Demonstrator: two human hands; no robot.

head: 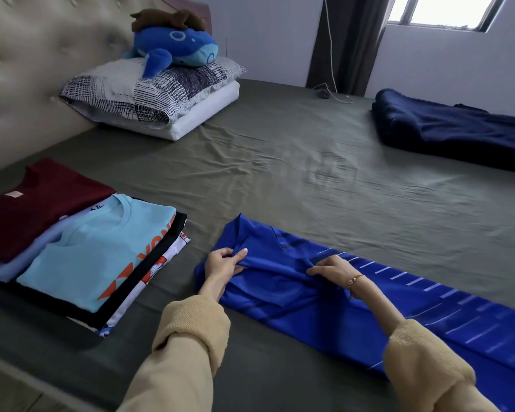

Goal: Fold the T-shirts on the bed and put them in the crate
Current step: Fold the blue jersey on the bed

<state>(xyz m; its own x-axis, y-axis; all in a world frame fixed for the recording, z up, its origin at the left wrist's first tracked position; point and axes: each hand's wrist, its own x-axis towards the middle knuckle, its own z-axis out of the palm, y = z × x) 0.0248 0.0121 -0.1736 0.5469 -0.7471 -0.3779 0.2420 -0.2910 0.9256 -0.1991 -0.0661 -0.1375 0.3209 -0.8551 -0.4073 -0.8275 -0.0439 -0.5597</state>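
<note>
A royal-blue T-shirt (pixel 324 307) with pale dashes lies as a long strip across the near right of the bed, collar end toward the left. My left hand (pixel 223 263) pinches the fabric near the collar end. My right hand (pixel 330 270), with a thin bracelet, grips a fold of the same shirt near the strip's middle. To the left sits a stack of folded T-shirts: a light-blue one (pixel 98 251) with orange lettering on top, black and white ones beneath, and a maroon one (pixel 33 206) behind. No crate is in view.
The olive-green bed sheet (pixel 295 173) is wrinkled in the middle. A patterned pillow (pixel 149 87) with a blue plush whale (pixel 176 46) rests against the tufted headboard. A folded navy blanket (pixel 452 129) lies at the far right. A white cable (pixel 333 90) hangs by the curtain.
</note>
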